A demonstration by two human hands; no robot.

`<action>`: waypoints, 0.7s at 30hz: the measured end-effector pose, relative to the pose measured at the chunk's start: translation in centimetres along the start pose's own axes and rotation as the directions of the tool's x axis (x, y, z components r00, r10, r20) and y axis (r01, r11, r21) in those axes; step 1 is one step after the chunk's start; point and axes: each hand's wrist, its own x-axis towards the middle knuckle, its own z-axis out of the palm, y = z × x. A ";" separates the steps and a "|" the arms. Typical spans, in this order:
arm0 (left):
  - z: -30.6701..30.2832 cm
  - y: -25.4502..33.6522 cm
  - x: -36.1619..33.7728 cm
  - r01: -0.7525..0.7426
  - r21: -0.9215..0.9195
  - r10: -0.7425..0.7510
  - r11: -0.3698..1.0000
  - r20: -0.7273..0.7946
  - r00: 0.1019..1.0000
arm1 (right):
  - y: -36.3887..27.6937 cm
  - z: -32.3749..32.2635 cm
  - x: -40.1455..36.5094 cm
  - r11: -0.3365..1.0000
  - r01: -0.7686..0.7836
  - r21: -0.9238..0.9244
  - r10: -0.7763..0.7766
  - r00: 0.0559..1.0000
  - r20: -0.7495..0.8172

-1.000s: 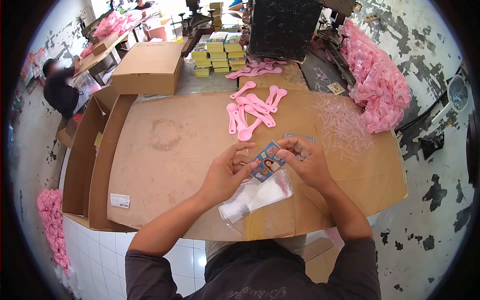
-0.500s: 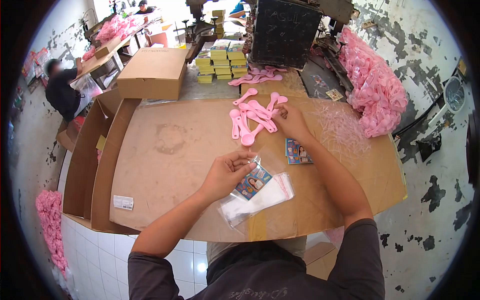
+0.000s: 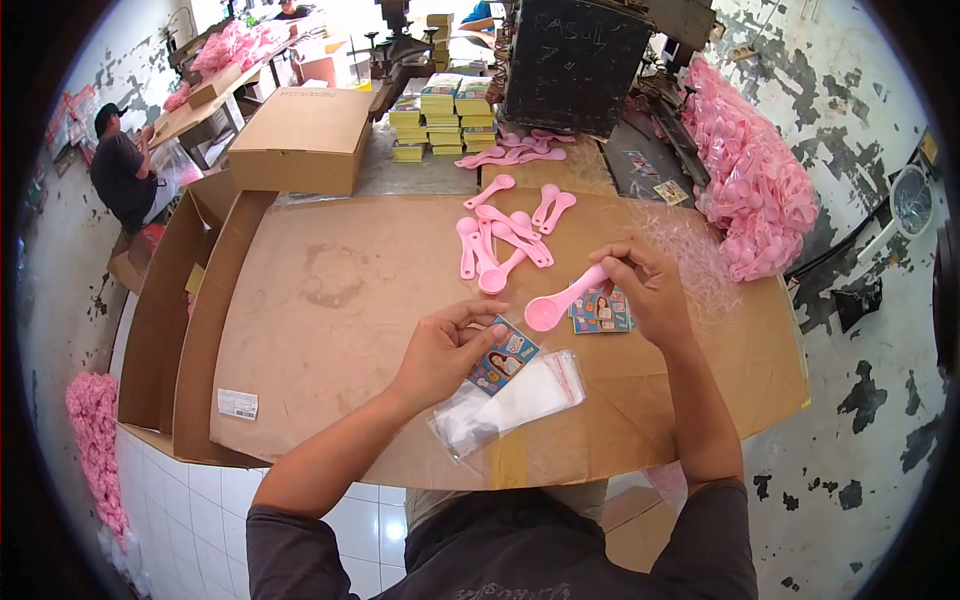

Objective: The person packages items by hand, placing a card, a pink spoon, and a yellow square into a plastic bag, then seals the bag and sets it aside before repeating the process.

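Pink spoon handle between right hand fingers; left hand pinches card.

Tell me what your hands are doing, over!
Left hand pinching card. Right hand holding spoon, bowl toward card. Nothing between them.

The right hand, earlier reaching far into the spoon pile, now sits nearer, its fingers pinching a pink spoon above the cards.

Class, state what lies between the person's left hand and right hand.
Head view: the pink spoon held in the right hand points its bowl into the gap; the left hand pinches a printed card just below.
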 end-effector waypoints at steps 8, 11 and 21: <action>0.4 -0.5 -0.1 0.035 0.016 -0.036 0.999 0.062 0.997 | -0.6 3.5 -1.7 0.997 -0.019 0.076 0.022 0.999 -0.044; 0.6 -0.7 0.0 0.022 -0.012 -0.021 1.000 0.073 0.997 | 0.5 4.4 -2.6 0.995 -0.086 0.048 0.083 0.994 0.075; 0.4 0.5 -0.4 0.104 -0.026 -0.100 0.994 0.120 0.988 | -2.7 3.7 -1.8 0.972 0.234 -0.017 -0.197 0.855 0.480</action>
